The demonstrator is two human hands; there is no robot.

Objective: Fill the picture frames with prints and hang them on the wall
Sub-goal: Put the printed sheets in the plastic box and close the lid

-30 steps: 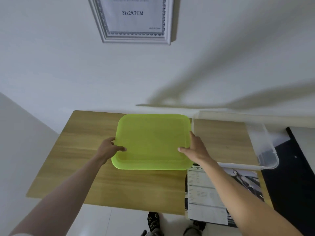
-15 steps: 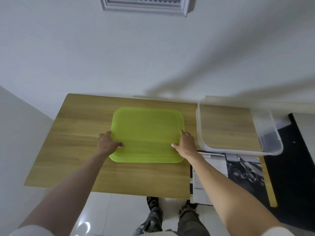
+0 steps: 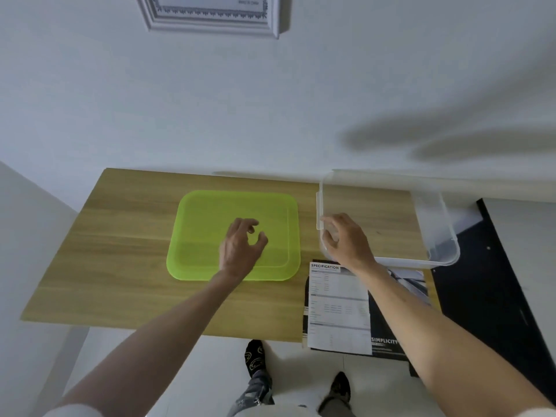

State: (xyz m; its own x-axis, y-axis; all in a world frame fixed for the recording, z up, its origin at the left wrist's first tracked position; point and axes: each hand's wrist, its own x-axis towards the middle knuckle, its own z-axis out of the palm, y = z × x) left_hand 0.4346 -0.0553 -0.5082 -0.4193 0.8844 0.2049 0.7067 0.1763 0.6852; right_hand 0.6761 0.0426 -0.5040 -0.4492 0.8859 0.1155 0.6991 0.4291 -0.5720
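A silver-white picture frame (image 3: 210, 18) hangs on the wall at the top, cut off by the image edge. Prints (image 3: 338, 308), a white specification sheet over a dark photo sheet, lie at the table's front right and overhang its edge. My left hand (image 3: 240, 251) hovers over the green lid (image 3: 195, 236) with fingers loosely curled, holding nothing. My right hand (image 3: 343, 240) grips the left wall of the clear plastic box (image 3: 436, 236), thumb and fingers on either side of the rim.
The wooden table (image 3: 105, 266) stands against the white wall. The green lid lies flat at its middle, the clear box at the right beside it. A dark surface (image 3: 496, 281) lies right of the table. My feet show on the white floor below.
Both hands have let go of the green lid, which now lies flat on the table. My left hand moved over its middle; my right hand moved right to the clear box's rim.
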